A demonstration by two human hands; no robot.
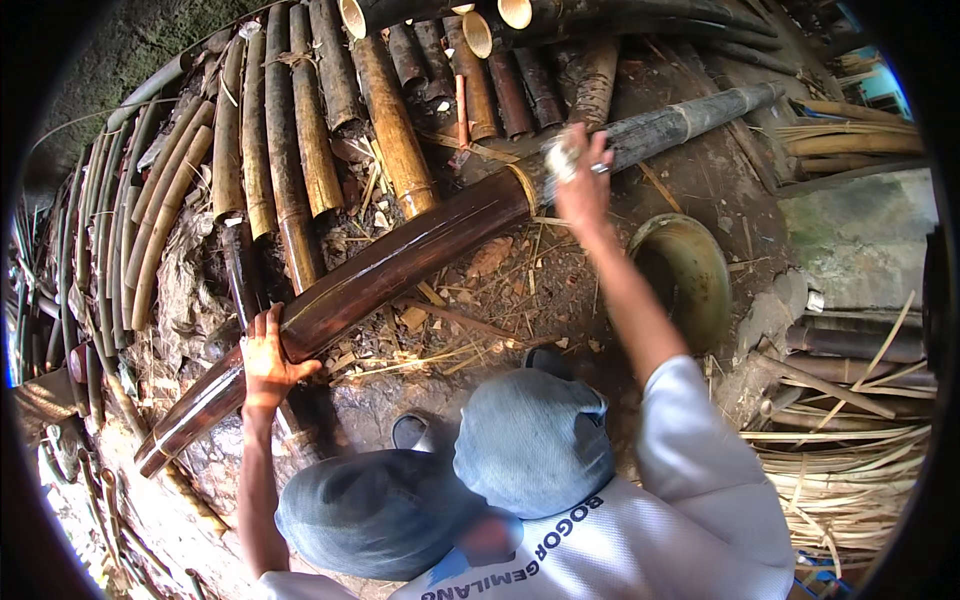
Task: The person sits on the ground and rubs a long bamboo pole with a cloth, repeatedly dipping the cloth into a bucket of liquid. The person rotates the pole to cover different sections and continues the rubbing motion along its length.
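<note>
A long, thick bamboo pole (420, 255) slants from the lower left to the upper right in front of me. Its left stretch is dark brown and shiny wet, its right stretch dull grey. My left hand (270, 360) lies open on the wet part, fingers spread across it and thumb apart. Farther up the pole, my right hand (584, 185), slightly blurred and with a ring on one finger, is closed on a whitish wad (562, 158) against the grey surface near a pale joint ring. The wad's exact kind is unclear.
Several cut bamboo poles (390, 130) lie side by side beyond the pole. More open-ended bamboo (640, 18) crosses the top. A round basin (716, 275) stands right of my right forearm. Split strips (850, 490) are piled at the right. Chips and shavings litter the ground.
</note>
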